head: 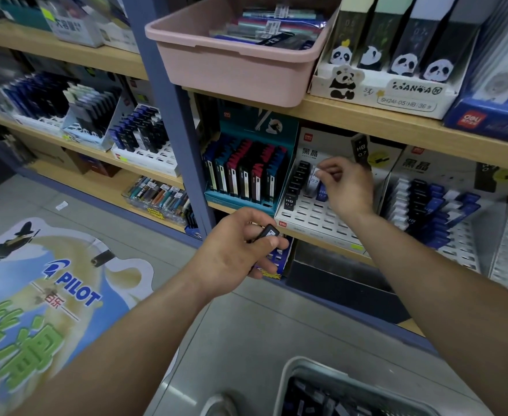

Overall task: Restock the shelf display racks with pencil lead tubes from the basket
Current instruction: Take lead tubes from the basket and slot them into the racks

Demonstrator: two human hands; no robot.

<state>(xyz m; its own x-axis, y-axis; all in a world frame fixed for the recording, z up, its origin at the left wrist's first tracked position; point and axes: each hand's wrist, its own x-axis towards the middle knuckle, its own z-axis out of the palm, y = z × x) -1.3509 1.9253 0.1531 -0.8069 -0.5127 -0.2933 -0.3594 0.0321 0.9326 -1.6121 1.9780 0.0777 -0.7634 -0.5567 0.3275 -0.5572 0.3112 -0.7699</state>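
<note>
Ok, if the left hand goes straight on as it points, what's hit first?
The left hand, gripping a dark tube, likely meets the front lip of the white rack; depth unclear.

Two forearms showed, bare along all their visible length, with no sleeve edge in view. The left hand (237,250) and the right hand (347,187) were bare too. The left thumb's nail was short and plain. The wrists were likewise bare.

Two hands are working at one white rack (315,214): your left hand (234,250) is gripping one black tube (269,232), your right hand (342,187) pinching one white tube (314,180). Above the rack, one pink bin (231,61), four panda boxes (403,64); below, one grey basket (294,370).
</note>
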